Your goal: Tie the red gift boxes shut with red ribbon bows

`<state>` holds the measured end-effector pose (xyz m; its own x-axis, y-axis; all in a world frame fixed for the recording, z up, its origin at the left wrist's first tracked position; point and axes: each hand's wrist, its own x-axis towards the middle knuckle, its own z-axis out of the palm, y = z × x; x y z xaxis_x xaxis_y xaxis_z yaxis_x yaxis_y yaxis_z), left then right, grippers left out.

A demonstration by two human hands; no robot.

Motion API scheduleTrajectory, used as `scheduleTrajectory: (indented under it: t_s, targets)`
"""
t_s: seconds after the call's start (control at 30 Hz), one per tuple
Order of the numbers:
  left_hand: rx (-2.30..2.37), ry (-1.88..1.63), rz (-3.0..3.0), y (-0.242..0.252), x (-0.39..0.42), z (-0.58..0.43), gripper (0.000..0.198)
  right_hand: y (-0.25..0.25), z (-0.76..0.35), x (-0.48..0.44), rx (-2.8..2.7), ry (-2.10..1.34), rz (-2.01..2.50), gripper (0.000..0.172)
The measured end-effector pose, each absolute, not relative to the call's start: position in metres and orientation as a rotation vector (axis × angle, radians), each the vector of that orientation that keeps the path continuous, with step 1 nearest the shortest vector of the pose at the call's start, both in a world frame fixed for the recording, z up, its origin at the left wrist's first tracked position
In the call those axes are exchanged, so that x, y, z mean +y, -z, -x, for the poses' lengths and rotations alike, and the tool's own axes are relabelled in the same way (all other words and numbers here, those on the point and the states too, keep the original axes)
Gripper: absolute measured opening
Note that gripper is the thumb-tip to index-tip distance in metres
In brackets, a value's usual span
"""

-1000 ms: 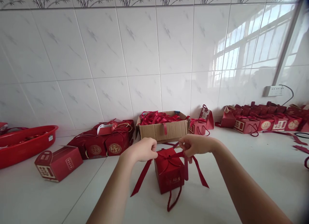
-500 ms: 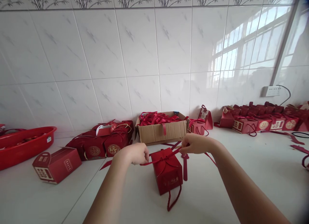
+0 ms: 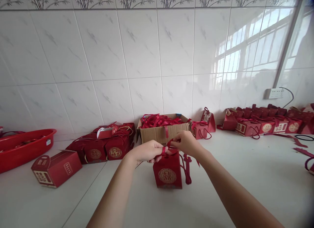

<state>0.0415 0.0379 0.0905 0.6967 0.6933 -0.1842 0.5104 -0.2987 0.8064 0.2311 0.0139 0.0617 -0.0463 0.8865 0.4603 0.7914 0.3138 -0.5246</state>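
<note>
A small red gift box [image 3: 167, 175] with a round gold emblem on its front stands on the white table. Above its top, my left hand [image 3: 154, 151] is closed on the red ribbon [image 3: 163, 151]. My right hand [image 3: 184, 142] pinches another part of that ribbon just to the right, close to my left fingers. The box's top and the ribbon's crossing are partly covered by my hands. A dark red cord hangs at the box's right side, beside a flat red strip [image 3: 187, 169] lying on the table.
Behind is a cardboard box [image 3: 152, 135] full of red ribbons. Dark red gift boxes [image 3: 95, 152], another red box [image 3: 57, 169] and a red basin [image 3: 26, 152] stand left. Several gift boxes [image 3: 247, 127] line the right back by the tiled wall.
My hands have come together over the gift box with the ribbon, where before they were apart pulling its ends. The box has turned so its gold emblem faces me.
</note>
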Motion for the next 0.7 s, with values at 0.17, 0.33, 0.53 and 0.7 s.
scheduleTrajectory:
  t_s: [0.17, 0.33, 0.53, 0.7]
  targets:
    - [1.015, -0.542, -1.904, -0.091, 0.042, -0.042, 0.045, -0.059, -0.23, 0.016, -1.687, -0.104, 1.353, 0.024]
    - [1.065, -0.776, -1.86, -0.098, 0.04, -0.042, 0.049, -0.056, -0.23, 0.02, -1.522, -0.081, 1.198, 0.028]
    - [1.107, -0.899, -1.9, -0.101, 0.038, -0.041, 0.04, -0.057, -0.228, 0.018, -1.442, -0.076, 1.15, 0.023]
    - [1.138, -0.923, -1.979, -0.1, 0.038, -0.039, 0.041, -0.059, -0.227, 0.015, -1.429, -0.057, 1.131, 0.024]
